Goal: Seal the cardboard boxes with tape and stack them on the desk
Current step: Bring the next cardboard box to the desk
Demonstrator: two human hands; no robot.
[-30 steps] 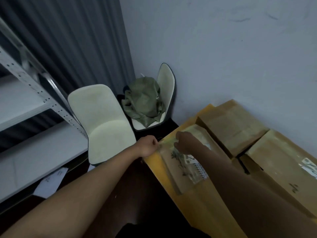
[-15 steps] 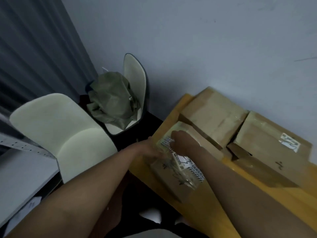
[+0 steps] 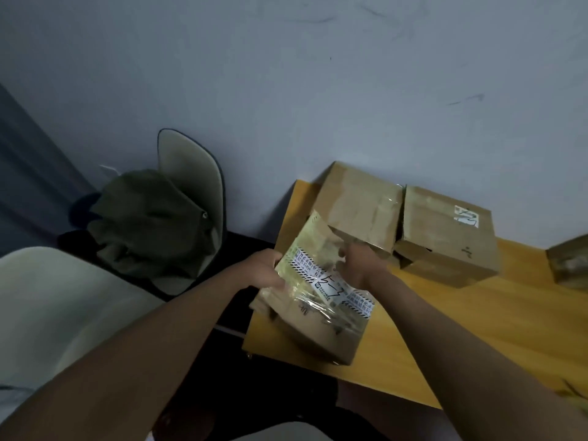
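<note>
fingers [image 3: 277, 283] of the left hand [image 3: 261, 271] curl round the left side of the taped cardboard box [image 3: 321, 308] at the desk [image 3: 445, 338] front-left corner, right hand [image 3: 361, 264] gripping its far right edge beside two sealed boxes [image 3: 407, 227].

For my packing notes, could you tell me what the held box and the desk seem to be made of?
Held box: brown corrugated cardboard, matte, partly covered by glossy clear tape that wrinkles and glints. Desk: looks like wood or laminate, smooth yellow-orange with a flat, even sheen; which one is unclear.
</note>
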